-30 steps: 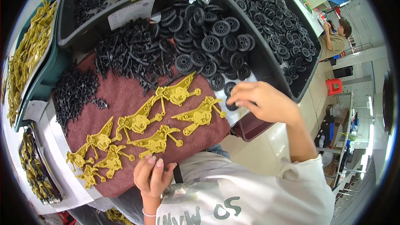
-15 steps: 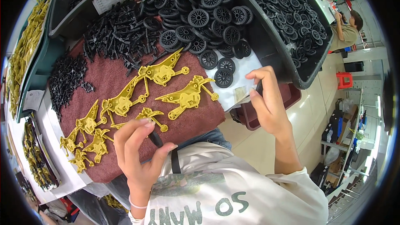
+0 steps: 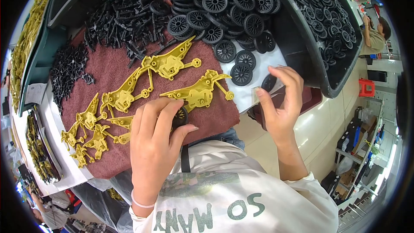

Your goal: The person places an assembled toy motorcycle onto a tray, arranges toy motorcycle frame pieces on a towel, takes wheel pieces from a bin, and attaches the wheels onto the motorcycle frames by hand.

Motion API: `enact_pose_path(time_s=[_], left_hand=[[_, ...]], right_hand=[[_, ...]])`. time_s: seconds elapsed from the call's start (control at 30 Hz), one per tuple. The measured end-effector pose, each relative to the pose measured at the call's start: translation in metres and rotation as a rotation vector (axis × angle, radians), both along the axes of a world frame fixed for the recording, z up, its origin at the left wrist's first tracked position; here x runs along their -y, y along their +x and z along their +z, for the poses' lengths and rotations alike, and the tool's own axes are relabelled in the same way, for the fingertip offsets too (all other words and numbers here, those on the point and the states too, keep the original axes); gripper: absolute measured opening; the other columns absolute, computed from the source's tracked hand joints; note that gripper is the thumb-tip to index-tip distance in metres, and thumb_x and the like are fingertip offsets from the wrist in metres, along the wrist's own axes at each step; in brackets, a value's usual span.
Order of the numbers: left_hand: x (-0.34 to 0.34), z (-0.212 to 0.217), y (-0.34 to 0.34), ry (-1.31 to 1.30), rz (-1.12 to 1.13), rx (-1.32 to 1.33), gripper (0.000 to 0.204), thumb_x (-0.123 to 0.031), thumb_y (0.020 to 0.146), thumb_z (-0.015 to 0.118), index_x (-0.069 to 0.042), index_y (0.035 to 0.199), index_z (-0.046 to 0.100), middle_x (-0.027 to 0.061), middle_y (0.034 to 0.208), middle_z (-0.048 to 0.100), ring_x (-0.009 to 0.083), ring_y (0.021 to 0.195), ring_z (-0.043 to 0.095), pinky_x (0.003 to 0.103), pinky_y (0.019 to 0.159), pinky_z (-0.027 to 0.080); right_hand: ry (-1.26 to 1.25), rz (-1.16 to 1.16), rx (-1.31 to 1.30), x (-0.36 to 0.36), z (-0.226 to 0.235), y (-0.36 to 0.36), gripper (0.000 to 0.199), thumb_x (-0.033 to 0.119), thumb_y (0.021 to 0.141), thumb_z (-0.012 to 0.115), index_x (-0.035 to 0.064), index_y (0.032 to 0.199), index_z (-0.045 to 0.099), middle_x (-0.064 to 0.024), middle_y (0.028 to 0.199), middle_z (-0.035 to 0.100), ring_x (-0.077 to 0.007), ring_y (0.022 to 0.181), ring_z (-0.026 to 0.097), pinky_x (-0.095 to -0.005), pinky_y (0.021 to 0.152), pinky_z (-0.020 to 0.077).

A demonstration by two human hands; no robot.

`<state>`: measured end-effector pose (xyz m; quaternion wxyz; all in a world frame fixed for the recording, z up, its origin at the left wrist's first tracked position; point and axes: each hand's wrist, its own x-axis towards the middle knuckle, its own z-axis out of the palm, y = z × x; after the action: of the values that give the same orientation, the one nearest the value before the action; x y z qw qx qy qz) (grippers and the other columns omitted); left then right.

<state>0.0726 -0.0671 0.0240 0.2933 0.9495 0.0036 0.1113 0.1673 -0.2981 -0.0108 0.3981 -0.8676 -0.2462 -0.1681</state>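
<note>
My left hand [image 3: 156,136] pinches a black spoked wheel [image 3: 180,117] between thumb and fingers, just at the near edge of a yellow plastic toy-bike frame half [image 3: 199,97]. Whether the wheel touches that frame I cannot tell. A second black wheel [image 3: 269,83], seen at a slant, sits between the thumb and forefinger of my right hand [image 3: 283,110], beside the white sheet. Several more yellow frame halves, such as one large piece [image 3: 169,67], lie spread over a maroon towel [image 3: 108,67]. Part of another frame is covered by my left hand.
Loose black wheels [image 3: 214,2] are heaped at the far side, with three on the white sheet [image 3: 258,67]. Thin black parts [image 3: 123,26] pile up beside them. A black bin [image 3: 317,67] of wheels stands right; a green bin [image 3: 36,60] of yellow parts stands left.
My left hand has moved up and right, bringing its wheel close to the large yellow frame half. The wheel in my right hand has turned to show more of its face.
</note>
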Motion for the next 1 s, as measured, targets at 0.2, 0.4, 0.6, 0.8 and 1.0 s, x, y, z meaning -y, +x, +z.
enact_pose_path(time_s=[0.2,0.4,0.6,0.8,1.0], left_hand=[[0.002,-0.001,0.001,-0.008,-0.003,0.034,0.043,-0.011,0.067,0.078,-0.002,0.106,0.062,0.0095,0.101,0.059,0.0297,0.09,0.056,0.039,0.077,0.046],[0.006,-0.006,0.0,-0.028,0.035,-0.02,0.042,-0.011,0.068,0.077,-0.002,0.105,0.061,0.0097,0.101,0.057,0.03,0.088,0.055,0.04,0.076,0.045],[0.006,-0.005,-0.001,0.052,0.005,-0.002,0.043,-0.012,0.07,0.076,-0.002,0.108,0.06,0.0101,0.103,0.056,0.0305,0.088,0.055,0.041,0.076,0.046],[0.007,-0.009,-0.002,0.058,0.033,0.028,0.04,-0.013,0.072,0.076,-0.003,0.108,0.06,0.0105,0.103,0.056,0.0305,0.089,0.055,0.041,0.075,0.046],[0.01,-0.009,-0.002,0.046,0.049,0.002,0.039,-0.013,0.073,0.076,-0.002,0.107,0.061,0.01,0.103,0.056,0.0299,0.09,0.055,0.04,0.075,0.046]], right_hand=[[0.037,0.045,-0.034,-0.001,0.009,0.0,0.043,0.004,0.069,0.08,0.0005,0.109,0.065,-0.0119,0.108,0.065,-0.0272,0.1,0.059,-0.0343,0.086,0.047],[0.061,0.2,-0.097,-0.012,0.021,0.003,0.039,0.006,0.067,0.081,0.0012,0.104,0.069,-0.0122,0.108,0.065,-0.0256,0.097,0.062,-0.0334,0.085,0.0496],[0.031,0.313,-0.155,-0.019,0.026,-0.003,0.04,0.008,0.065,0.082,0.002,0.102,0.068,-0.0115,0.105,0.065,-0.0267,0.093,0.062,-0.0338,0.08,0.0508],[-0.114,0.347,-0.099,-0.033,0.026,-0.003,0.041,0.005,0.061,0.081,0.0019,0.098,0.064,-0.0095,0.104,0.062,-0.0281,0.091,0.061,-0.0356,0.075,0.0508],[-0.18,0.317,-0.071,-0.037,0.022,-0.004,0.038,0.007,0.063,0.08,0.0012,0.097,0.064,-0.0087,0.101,0.061,-0.0281,0.089,0.06,-0.0364,0.073,0.05]])
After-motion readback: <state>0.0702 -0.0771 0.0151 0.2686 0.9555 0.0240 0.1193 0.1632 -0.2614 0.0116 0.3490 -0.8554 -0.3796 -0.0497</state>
